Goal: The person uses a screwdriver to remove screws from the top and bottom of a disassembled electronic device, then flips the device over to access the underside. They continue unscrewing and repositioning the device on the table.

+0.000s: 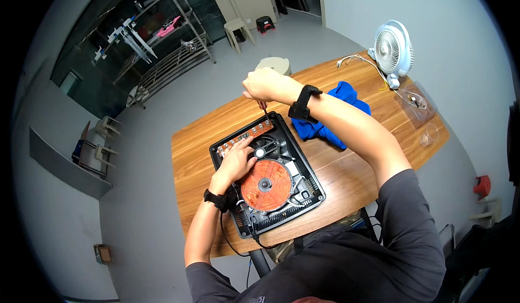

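On the wooden bench (189, 140), the right hand (265, 85) grips a screwdriver (263, 106) — best held straight, pressed steadily — while the left hand (236, 159), fingers extended, rests on the orange board (259, 130).

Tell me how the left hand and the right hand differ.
The left hand is low, fingers extended at the orange circuit board; the right hand is raised higher. The left hand looks open, while the right hand grips a screwdriver. Both wrists wear black straps.
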A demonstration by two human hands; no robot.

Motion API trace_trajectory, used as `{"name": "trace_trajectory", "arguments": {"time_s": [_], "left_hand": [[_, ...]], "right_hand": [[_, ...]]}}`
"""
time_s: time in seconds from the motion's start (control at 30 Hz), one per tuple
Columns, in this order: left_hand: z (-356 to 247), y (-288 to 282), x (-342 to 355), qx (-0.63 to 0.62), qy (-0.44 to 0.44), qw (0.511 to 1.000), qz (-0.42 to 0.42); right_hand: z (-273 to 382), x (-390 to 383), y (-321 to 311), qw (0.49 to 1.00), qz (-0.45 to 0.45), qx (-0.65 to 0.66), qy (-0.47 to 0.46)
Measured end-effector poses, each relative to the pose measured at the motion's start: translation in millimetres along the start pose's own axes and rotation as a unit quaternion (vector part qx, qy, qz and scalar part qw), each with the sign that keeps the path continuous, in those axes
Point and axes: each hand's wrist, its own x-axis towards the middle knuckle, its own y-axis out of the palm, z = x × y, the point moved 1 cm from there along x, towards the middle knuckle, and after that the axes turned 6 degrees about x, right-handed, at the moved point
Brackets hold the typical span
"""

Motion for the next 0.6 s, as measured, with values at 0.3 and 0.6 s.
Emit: {"name": "trace_trajectory", "arguments": {"time_s": [0.3,0.6], "left_hand": [[-6.4,-6.0,-2.4,0.012,-0.004,1.0,-0.014],[-3.8,0.5,4.6,0.003,0.004,1.0,-0.013]], "right_hand": [[-6.9,-11.9,-15.9,0.995,0.071,0.064,0.026],[-10.9,-1.1,-9.2,0.991,0.087,0.08,0.06]]}}
